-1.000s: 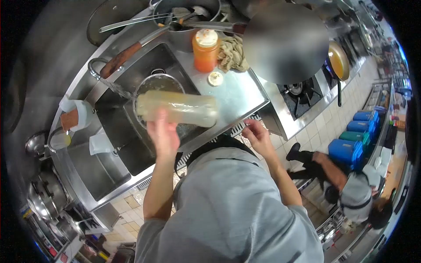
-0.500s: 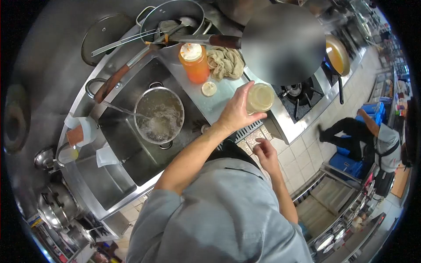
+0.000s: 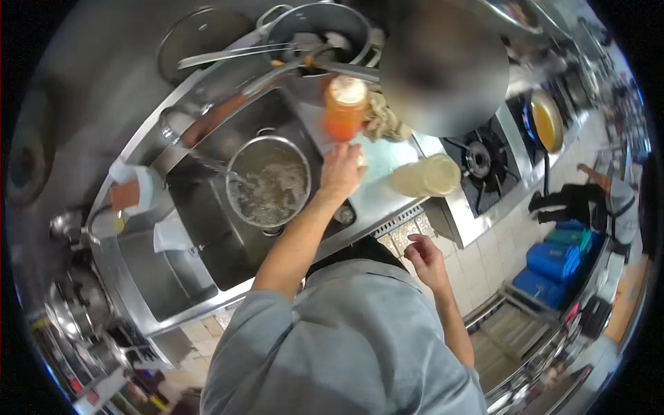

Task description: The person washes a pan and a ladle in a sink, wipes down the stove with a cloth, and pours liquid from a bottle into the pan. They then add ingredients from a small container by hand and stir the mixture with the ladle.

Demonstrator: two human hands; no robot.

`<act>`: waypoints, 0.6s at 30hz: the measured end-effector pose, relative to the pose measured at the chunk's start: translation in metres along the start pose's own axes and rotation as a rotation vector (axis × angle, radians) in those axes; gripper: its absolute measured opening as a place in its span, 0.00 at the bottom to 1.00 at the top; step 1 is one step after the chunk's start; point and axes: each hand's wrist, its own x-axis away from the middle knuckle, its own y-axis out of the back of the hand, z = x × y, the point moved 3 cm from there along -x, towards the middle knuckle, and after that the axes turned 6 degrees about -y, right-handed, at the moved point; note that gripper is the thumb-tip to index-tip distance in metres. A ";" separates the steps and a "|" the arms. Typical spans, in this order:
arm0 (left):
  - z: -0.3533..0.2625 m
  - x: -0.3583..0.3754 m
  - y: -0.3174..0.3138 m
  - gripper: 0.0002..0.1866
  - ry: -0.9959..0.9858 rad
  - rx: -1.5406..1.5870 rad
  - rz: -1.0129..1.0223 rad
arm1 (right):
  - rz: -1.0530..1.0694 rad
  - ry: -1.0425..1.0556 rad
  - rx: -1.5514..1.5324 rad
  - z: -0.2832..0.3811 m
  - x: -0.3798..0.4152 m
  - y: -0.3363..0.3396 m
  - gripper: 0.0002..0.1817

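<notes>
My left hand (image 3: 340, 171) reaches down to the steel counter (image 3: 377, 162), its fingers closed round a small round pale lid (image 3: 362, 160) that shows only at its edge. Just beyond my fingertips stands an orange squeeze bottle (image 3: 344, 114) with a white top, slightly blurred. A pale yellow bottle (image 3: 432, 176) is on the counter to the right of that hand, by the stove. My right hand (image 3: 426, 260) hangs over the floor beside my body, holding nothing, its fingers loosely bent and apart.
A pot of bubbling liquid (image 3: 270, 181) sits in the sink (image 3: 228, 259). Behind are a large pot (image 3: 360, 31) with utensils and a crumpled cloth (image 3: 385, 119). Right are a burner (image 3: 478, 160) and a frying pan (image 3: 546, 121). Another person (image 3: 588, 200) is farther right.
My left hand has let go of the pale yellow bottle, which is now on the counter, and moved left to the small lid. The view has shifted somewhat.
</notes>
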 end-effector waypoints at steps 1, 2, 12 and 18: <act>0.002 0.006 0.008 0.27 0.000 0.052 0.025 | 0.031 0.012 0.019 0.009 -0.005 -0.007 0.15; 0.015 0.025 0.030 0.22 -0.003 0.263 -0.140 | 0.081 0.046 -0.009 0.025 -0.017 -0.024 0.15; 0.132 0.084 0.179 0.28 0.698 1.081 -0.625 | 0.439 0.039 -0.079 0.152 -0.085 -0.165 0.32; 0.176 0.100 0.207 0.29 0.568 0.839 -0.434 | 0.550 0.028 -0.255 0.217 -0.147 -0.284 0.36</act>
